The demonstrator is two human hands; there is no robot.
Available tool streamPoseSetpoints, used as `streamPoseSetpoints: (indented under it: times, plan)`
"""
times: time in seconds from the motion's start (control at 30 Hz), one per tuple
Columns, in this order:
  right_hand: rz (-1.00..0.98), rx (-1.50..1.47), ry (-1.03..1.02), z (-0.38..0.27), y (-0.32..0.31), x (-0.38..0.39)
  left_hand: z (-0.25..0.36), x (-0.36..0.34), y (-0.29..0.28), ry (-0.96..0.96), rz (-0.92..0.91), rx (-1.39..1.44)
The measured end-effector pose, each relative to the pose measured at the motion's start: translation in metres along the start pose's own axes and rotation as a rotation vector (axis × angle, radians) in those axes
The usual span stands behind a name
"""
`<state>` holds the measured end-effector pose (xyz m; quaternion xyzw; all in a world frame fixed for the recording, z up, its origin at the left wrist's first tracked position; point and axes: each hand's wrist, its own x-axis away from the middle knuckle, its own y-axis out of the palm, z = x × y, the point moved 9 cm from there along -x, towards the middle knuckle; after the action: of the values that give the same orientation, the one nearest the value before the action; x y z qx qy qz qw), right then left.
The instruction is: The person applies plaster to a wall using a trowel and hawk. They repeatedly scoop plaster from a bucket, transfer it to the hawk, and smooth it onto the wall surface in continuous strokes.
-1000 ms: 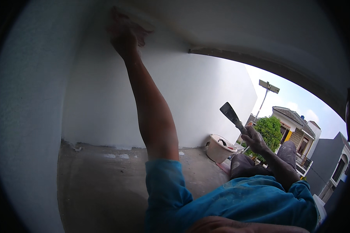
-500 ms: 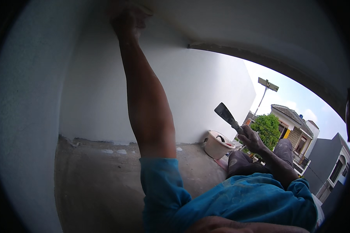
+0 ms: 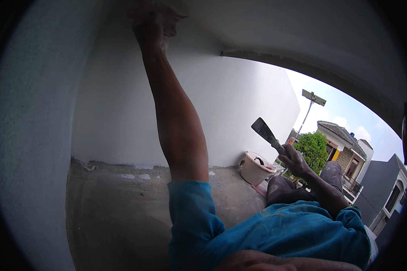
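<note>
My left arm is stretched up into the dim upper left. There, my left hand (image 3: 150,32) is closed on a thin, dusty reddish sheet (image 3: 171,23) that looks like sandpaper, one pointed corner sticking out. The hand is up where the white wall (image 3: 117,99) meets the ceiling (image 3: 257,27); shadow hides most of the fingers and the exact contact. Lower on the right, my dusty right hand (image 3: 295,161) grips a putty knife (image 3: 267,134) by its handle. Its dark, broad blade points up and to the left, apart from the wall.
A pale bucket (image 3: 256,169) with something dark in it stands at the wall's foot. Grey rough concrete floor (image 3: 122,212) spreads below. A curved-looking ceiling edge (image 3: 312,67) borders the opening, with a tree (image 3: 310,150), houses and a lamp post (image 3: 308,110) outside.
My left hand has shifted slightly, and more of the reddish sheet shows. The right hand keeps the putty knife in nearly the same pose. The whole view has moved a little.
</note>
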<state>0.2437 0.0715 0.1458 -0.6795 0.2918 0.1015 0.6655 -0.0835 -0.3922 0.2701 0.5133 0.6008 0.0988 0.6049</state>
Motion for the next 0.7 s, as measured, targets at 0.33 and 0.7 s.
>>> streamPoseSetpoints:
  times: [0.33, 0.7]
  plan:
    - [-0.028, 0.008, -0.029, -0.009, 0.003, -0.001, 0.024, 0.029, 0.009, -0.148, -0.025, 0.114]
    - [0.014, 0.157, -0.156, -0.008, 0.003, 0.009, 0.04, 0.062, -0.034, 0.616, 0.435, -0.56]
